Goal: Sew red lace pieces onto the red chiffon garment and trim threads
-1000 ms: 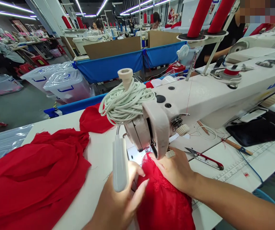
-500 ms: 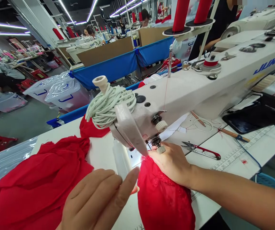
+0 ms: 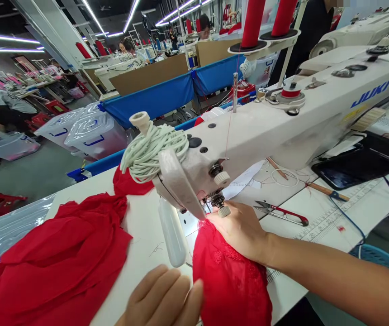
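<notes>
My right hand (image 3: 244, 228) is at the needle area of the white sewing machine (image 3: 269, 122), closed on the top edge of a red lace garment piece (image 3: 230, 276). Its fingertips are partly hidden behind the machine's tension knob (image 3: 224, 211). The red fabric hangs from there toward the table's front edge. Low in the view, my left hand (image 3: 167, 299) is curled beside the garment's left edge. Its fingers are bent together, and whatever lies inside them is hidden. A pale rounded attachment (image 3: 173, 233) hangs between the two hands and the machine head.
A red cloth pile (image 3: 62, 253) lies on the left of the table. Red-handled thread snips (image 3: 282, 213), a wooden-handled tool (image 3: 328, 191) and a phone (image 3: 353, 167) lie to the right. A coil of pale green cord (image 3: 155, 151) hangs on the machine head. Plastic bins (image 3: 92, 131) stand beyond.
My left hand has dropped down and a little right, its forefinger going from stretched to bent, uncovering the pale attachment. My right hand stays on the garment at the needle.
</notes>
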A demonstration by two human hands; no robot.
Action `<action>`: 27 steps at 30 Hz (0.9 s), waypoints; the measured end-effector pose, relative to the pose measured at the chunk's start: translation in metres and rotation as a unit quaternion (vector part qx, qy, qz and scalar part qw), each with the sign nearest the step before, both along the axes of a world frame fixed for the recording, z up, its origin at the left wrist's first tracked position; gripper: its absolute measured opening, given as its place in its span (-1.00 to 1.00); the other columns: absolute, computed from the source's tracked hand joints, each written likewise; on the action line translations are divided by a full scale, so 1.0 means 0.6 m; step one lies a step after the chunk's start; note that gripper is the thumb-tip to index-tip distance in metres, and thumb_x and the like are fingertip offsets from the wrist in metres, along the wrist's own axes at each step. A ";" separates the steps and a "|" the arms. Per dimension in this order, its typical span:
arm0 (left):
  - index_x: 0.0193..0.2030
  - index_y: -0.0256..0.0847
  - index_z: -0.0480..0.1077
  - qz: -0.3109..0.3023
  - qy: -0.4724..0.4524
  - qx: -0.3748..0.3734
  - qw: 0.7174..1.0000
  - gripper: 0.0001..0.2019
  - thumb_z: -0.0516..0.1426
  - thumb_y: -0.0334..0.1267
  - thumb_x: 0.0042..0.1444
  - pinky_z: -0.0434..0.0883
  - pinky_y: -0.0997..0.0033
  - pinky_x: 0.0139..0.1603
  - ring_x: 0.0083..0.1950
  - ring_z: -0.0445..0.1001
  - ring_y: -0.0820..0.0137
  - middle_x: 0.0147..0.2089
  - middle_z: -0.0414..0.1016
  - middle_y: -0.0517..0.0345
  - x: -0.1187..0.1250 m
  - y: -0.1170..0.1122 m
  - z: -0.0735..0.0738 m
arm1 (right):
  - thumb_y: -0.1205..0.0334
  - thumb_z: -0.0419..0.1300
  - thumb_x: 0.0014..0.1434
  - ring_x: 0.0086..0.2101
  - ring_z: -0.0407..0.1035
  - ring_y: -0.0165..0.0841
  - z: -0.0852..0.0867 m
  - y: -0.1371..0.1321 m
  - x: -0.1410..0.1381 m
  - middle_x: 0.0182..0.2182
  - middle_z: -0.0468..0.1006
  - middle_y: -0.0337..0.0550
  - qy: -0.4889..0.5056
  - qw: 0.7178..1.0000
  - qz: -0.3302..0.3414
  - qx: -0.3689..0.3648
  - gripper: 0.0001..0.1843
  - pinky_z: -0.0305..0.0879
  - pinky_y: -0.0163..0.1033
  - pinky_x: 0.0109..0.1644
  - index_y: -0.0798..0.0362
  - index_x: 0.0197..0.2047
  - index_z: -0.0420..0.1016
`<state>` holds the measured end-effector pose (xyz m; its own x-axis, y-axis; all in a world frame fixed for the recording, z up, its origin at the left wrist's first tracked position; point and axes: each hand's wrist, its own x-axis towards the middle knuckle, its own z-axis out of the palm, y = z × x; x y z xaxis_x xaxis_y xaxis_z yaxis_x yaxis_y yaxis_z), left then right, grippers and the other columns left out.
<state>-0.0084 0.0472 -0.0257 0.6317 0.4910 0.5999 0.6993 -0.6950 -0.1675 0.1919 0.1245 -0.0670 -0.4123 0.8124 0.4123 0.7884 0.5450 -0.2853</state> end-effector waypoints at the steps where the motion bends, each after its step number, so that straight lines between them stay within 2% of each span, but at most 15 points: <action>1: 0.00 -0.16 0.42 0.007 0.016 -0.013 1.000 -0.76 0.04 -0.26 0.25 0.44 0.32 -0.15 -0.31 0.47 0.37 -0.29 0.53 0.12 0.008 0.004 -0.010 | 0.34 0.21 0.11 -0.50 0.17 -0.44 0.001 -0.001 0.000 -0.53 0.39 -0.28 0.002 1.000 0.003 -0.007 -0.76 -0.14 -0.27 -0.44 0.04 -0.59 0.44; 3: 0.12 -0.31 0.37 0.042 0.057 -0.081 0.994 -0.58 -0.09 -0.11 0.31 0.44 0.24 -0.08 -0.13 0.48 0.25 -0.03 0.52 -0.10 0.025 0.016 -0.024 | 0.33 0.23 0.10 -0.48 0.20 -0.44 0.002 -0.002 0.001 -0.52 0.40 -0.29 0.006 1.000 0.007 -0.015 -0.78 -0.12 -0.28 -0.44 0.03 -0.57 0.45; 4: 0.19 -0.34 0.31 0.075 0.069 -0.124 0.987 -0.51 -0.12 -0.05 0.31 0.43 0.21 -0.03 -0.04 0.46 0.20 0.08 0.47 -0.15 0.031 0.023 -0.029 | 0.34 0.23 0.10 -0.47 0.22 -0.43 0.003 -0.002 0.002 -0.51 0.41 -0.29 0.007 1.000 0.007 -0.016 -0.80 -0.11 -0.28 -0.43 0.03 -0.56 0.45; 6: 0.24 -0.37 0.26 0.103 0.091 -0.178 0.974 -0.42 -0.15 0.03 0.30 0.43 0.20 0.01 0.07 0.40 0.15 0.18 0.40 -0.15 0.038 0.035 -0.036 | 0.38 0.21 0.10 -0.46 0.24 -0.43 0.004 -0.002 0.003 -0.50 0.42 -0.29 0.009 1.000 0.001 -0.010 -0.80 -0.09 -0.28 -0.43 0.03 -0.54 0.45; 12: 0.13 -0.37 0.40 0.125 0.116 -0.139 0.975 -0.42 -0.10 0.06 0.27 0.48 0.21 -0.08 0.06 0.38 0.12 0.19 0.42 -0.09 0.041 0.034 -0.051 | 0.37 0.16 0.15 -0.48 0.25 -0.42 0.003 0.000 0.004 -0.49 0.47 -0.25 0.021 1.000 -0.005 0.022 -0.81 -0.05 -0.28 -0.42 0.04 -0.49 0.48; 15: 0.13 -0.35 0.42 0.146 0.115 -0.131 0.974 -0.45 -0.11 0.02 0.28 0.49 0.17 -0.06 0.04 0.39 0.11 0.20 0.42 -0.05 0.050 0.027 -0.048 | 0.40 0.17 0.11 -0.50 0.25 -0.41 0.003 0.000 0.003 -0.52 0.46 -0.25 0.018 0.999 -0.011 0.026 -0.81 -0.06 -0.28 -0.44 0.04 -0.51 0.46; 19: 0.15 -0.36 0.40 0.164 0.136 -0.108 0.971 -0.46 -0.11 0.00 0.28 0.49 0.10 -0.07 0.04 0.41 0.08 0.23 0.38 -0.08 0.060 0.024 -0.042 | 0.44 0.16 0.07 -0.51 0.25 -0.41 0.004 0.000 0.003 -0.52 0.47 -0.23 0.018 0.999 -0.014 0.037 -0.82 -0.07 -0.28 -0.46 0.05 -0.52 0.47; 27: 0.10 -0.40 0.43 0.164 0.171 -0.115 0.965 -0.46 -0.12 -0.01 0.29 0.48 0.19 0.00 0.09 0.39 0.13 0.23 0.37 -0.10 0.066 0.023 -0.034 | 0.41 0.14 0.10 -0.51 0.24 -0.43 0.010 -0.001 0.002 -0.54 0.47 -0.25 0.024 1.000 0.003 0.003 -0.80 -0.09 -0.29 -0.46 0.05 -0.53 0.47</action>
<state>0.0313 0.0609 -0.0462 0.5619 0.7932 0.2346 0.8187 -0.4928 -0.2948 0.1928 0.1236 -0.0610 -0.3960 0.8077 0.4368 0.7708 0.5509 -0.3198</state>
